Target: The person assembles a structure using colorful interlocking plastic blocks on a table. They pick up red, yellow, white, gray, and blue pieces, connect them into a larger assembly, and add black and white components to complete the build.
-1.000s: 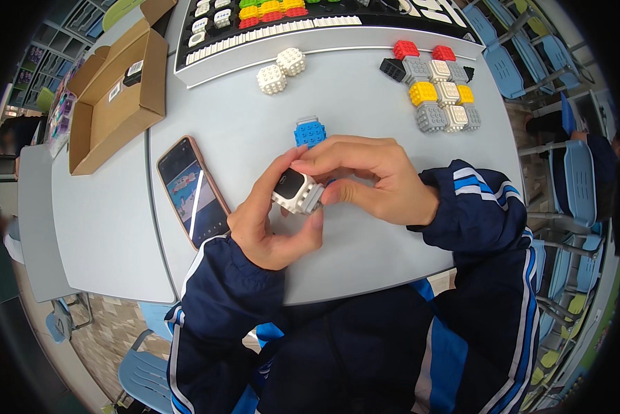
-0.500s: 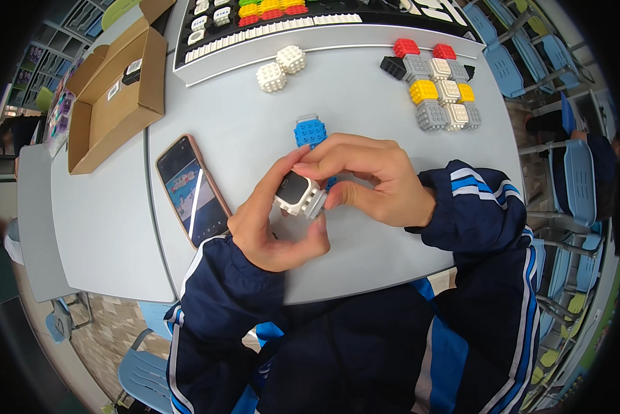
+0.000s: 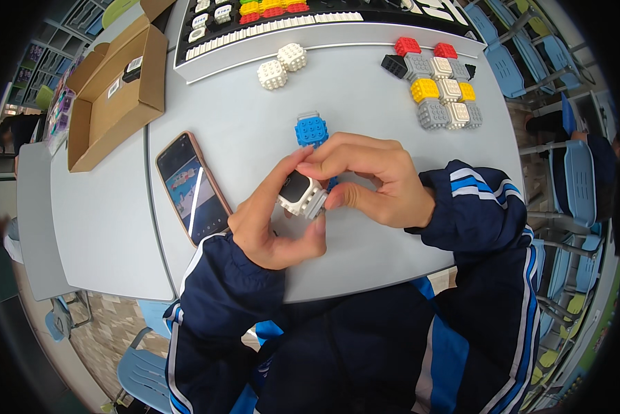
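Between my two hands is a white studded block (image 3: 298,201) with a black face and a grey connector piece (image 3: 316,205) on its right side. My left hand (image 3: 266,219) curls round the block from the left, index finger on top and thumb below near the connector. The fingers of my right hand (image 3: 367,178) pinch at the block's upper and right side, thumb against the grey piece. Just beyond my fingers a blue studded block (image 3: 311,130) lies on the table, with a grey piece at its far end. More blue shows behind my right fingers, mostly hidden.
A phone (image 3: 193,188) lies left of my hands, its screen lit with a picture. Two white blocks (image 3: 272,74) sit ahead, before a parts tray (image 3: 330,52). At the right is a built figure of coloured blocks (image 3: 448,90). An open cardboard box (image 3: 116,110) stands far left.
Almost nothing differs. The white block has shifted very slightly to the right in my hands, and both hands keep their hold.
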{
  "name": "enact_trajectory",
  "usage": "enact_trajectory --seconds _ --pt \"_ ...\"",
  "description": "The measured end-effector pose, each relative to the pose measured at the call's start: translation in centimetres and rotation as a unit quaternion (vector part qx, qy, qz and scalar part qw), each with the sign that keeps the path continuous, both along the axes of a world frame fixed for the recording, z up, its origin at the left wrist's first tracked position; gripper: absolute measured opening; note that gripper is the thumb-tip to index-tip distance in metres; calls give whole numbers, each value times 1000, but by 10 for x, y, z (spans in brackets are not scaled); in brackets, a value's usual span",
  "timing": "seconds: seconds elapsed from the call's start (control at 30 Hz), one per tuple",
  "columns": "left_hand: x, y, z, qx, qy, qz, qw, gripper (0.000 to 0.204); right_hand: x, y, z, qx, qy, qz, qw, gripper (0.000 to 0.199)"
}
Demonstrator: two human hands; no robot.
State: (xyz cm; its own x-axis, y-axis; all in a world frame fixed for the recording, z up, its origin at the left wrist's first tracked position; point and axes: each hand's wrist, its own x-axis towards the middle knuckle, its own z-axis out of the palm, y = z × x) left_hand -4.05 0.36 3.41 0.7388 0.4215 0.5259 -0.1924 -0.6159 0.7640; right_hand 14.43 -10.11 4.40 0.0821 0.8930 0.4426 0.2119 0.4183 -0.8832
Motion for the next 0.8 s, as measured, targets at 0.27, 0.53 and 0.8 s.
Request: enact_trajectory --seconds 0.27,0.53,0.8 --pt "-1 -1 5 16 4 3 1000 74 -2 0 1 2 16 10 1000 31" --pt "1 -8 2 47 -20 24 998 73 -15 -7 -1 5 -4 -37 999 20" --pt "3 -9 -2 124 -73 57 988 66 -31 -15 2 -13 6 -71 997 31"
